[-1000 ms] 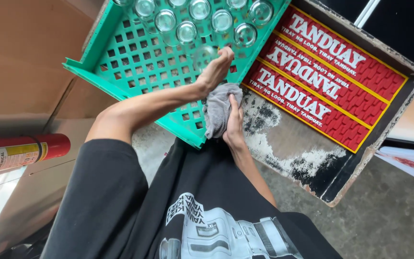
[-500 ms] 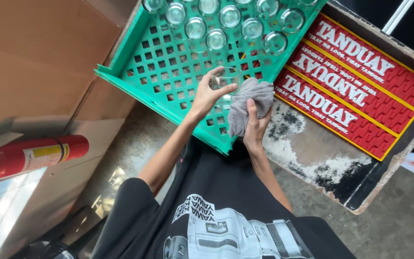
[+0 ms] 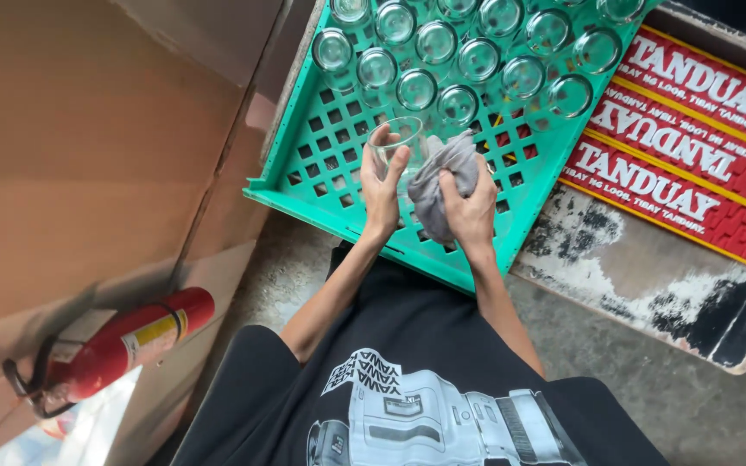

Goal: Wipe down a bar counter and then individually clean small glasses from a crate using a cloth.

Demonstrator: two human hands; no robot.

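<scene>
A grey concrete floor [image 3: 692, 406] lies under everything. Over the near edge of the green plastic crate [image 3: 321, 164] a clear drinking glass [image 3: 397, 142] is held. The left hand [image 3: 382, 185] wraps its fingers around the glass to keep it steady. The right hand [image 3: 470, 205] squeezes a grey cloth [image 3: 442, 177] against its side (good for wiping). Farther off, more glasses [image 3: 477, 56] sit upside down in rows. A red fire extinguisher [image 3: 123, 345] lies near left.

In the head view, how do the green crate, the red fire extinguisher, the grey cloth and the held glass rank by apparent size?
1. Green crate, largest.
2. Red fire extinguisher, though it lies nearer the camera.
3. Grey cloth in the right hand.
4. Glass in the left hand, partly covered, so close to the cloth.
</scene>
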